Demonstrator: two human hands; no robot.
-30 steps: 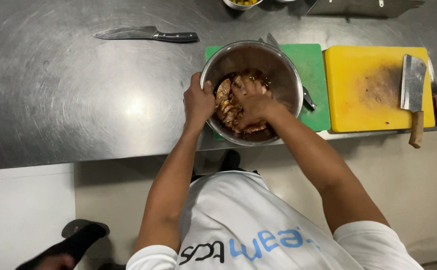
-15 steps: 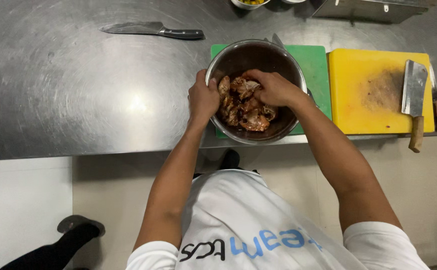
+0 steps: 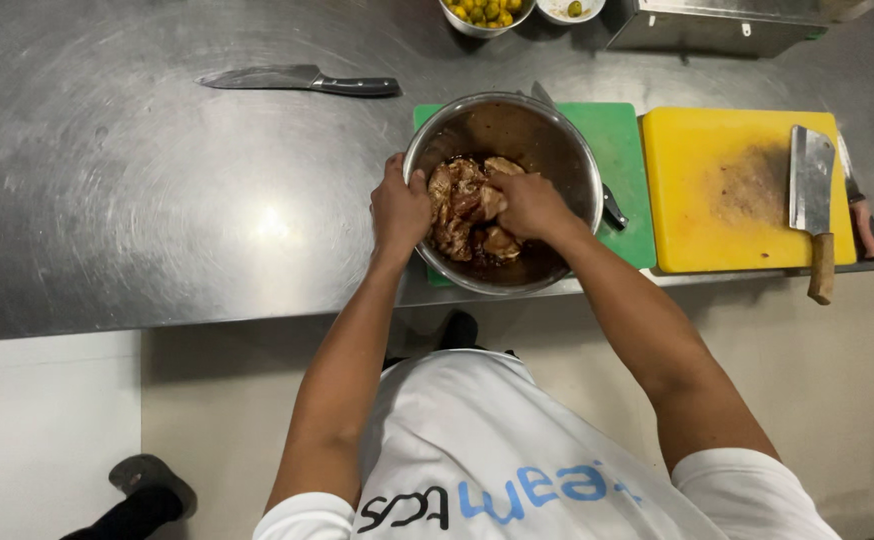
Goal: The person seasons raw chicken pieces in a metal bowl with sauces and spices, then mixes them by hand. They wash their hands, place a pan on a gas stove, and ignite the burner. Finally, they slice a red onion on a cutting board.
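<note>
A steel mixing bowl point(image 3: 557, 140) stands on a green cutting board point(image 3: 619, 140) at the near edge of the steel counter. It holds brown, sauce-coated pieces of meat point(image 3: 457, 205). My left hand point(image 3: 400, 205) grips the bowl's left rim. Inside the bowl, my right hand point(image 3: 527, 203) is closed on pieces of the meat, with its fingers buried among them.
A yellow cutting board point(image 3: 732, 190) lies to the right with a cleaver point(image 3: 813, 205) on it. A long knife point(image 3: 297, 80) rests on the counter point(image 3: 157, 200) at the back left. Another knife point(image 3: 612, 205) sticks out from under the bowl. A small bowl of yellow-green fruit point(image 3: 485, 12) sits at the back.
My right hand has kept working through the meat, shifting within the bowl. My left hand stays on the rim. The view has drifted slightly.
</note>
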